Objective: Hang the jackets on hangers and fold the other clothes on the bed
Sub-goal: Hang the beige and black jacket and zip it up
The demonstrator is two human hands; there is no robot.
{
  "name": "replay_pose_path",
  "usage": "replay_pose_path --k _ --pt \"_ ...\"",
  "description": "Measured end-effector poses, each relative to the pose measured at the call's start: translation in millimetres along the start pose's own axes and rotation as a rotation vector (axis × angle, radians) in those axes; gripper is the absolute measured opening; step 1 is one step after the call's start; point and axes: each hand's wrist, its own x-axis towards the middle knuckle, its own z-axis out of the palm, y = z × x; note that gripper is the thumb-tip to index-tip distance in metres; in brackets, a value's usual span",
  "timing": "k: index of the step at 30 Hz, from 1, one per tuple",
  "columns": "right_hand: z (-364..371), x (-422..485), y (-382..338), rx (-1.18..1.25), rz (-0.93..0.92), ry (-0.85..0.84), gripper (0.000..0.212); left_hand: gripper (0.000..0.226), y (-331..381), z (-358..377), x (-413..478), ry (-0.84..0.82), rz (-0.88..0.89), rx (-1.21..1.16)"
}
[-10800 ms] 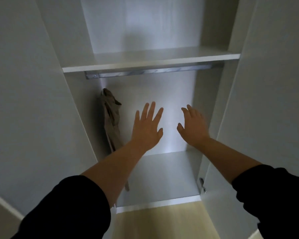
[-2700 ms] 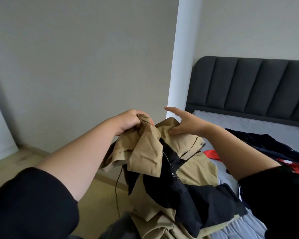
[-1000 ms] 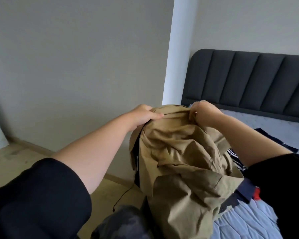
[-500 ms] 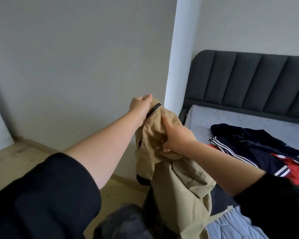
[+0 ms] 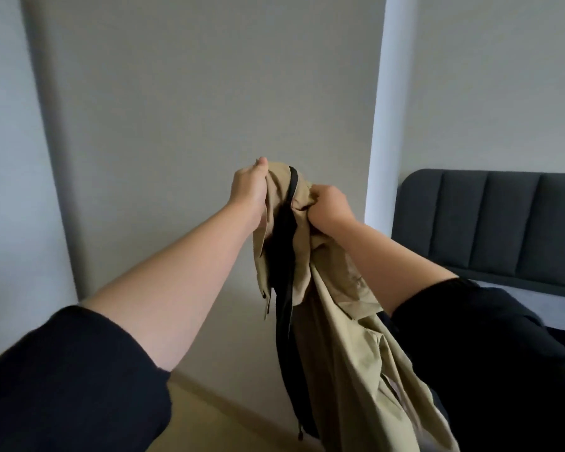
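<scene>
The left hand (image 5: 247,190) is clenched on the top edge of a tan jacket (image 5: 340,321), thumb up and fingers curled round the cloth. Just beside it, at its 3 o'clock and a little lower, the right hand (image 5: 328,207) grips a bunched fold of the same jacket in a closed fist. Between the two hands the jacket's black lining (image 5: 282,243) shows, with a black-edged rim arching over the top. The jacket is held up in the air in front of the person and hangs from both hands toward 5 o'clock, its lower part running out of view at the bottom edge. Both forearms are bare, with dark sleeves (image 5: 72,380) pushed up near the elbows. Beyond the hands stands a plain grey wall (image 5: 209,93), with a pale pillar (image 5: 377,125) at 1 o'clock. At 3 o'clock is the bed's dark padded headboard (image 5: 490,223), a strip of grey mattress (image 5: 519,290) below it. Light wooden floor (image 5: 209,425) shows at 7 o'clock.
</scene>
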Motion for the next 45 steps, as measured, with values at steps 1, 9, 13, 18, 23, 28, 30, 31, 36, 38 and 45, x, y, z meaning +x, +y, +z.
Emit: replay_pose_path --k 1,9,13,18,23,28,30,31,36,38,45 --pt "4 9 -13 0.063 -0.015 -0.006 0.026 0.037 10 -12 8 -0.009 -0.019 -0.013" --pt "66 34 -82 0.654 0.026 -0.362 0.046 0.03 48 -105 59 0.041 -0.199 -0.186" --pt "86 20 -88 0.72 -0.014 -0.244 0.036 0.029 47 -135 74 0.146 -0.283 -0.186" --pt "106 -29 -94 0.412 -0.115 -0.266 0.044 0.029 35 -147 78 0.167 -0.343 -0.144" --pt "144 -48 -114 0.316 -0.096 -0.559 0.054 0.033 19 -151 77 0.179 -0.352 -0.261" --pt "184 -45 -122 0.206 -0.1 -0.364 0.036 0.031 29 -167 77 0.211 -0.292 -0.366" --pt "182 -34 -124 0.268 -0.089 -0.186 0.025 0.031 34 -183 79 0.164 -0.276 -0.318" --pt "177 -27 -125 0.317 -0.073 -0.107 0.022 0.031 36 -193 79 0.138 -0.266 -0.23" --pt "152 9 -132 0.404 -0.112 0.01 0.036 0.026 14 -236 81 0.028 -0.166 0.563" --pt "148 15 -135 0.424 -0.131 0.002 0.038 0.038 -4 -247 77 -0.049 -0.03 0.735" --pt "135 24 -134 0.556 -0.034 0.07 0.04 0.08 -90 -220 62 -0.018 0.109 1.072"
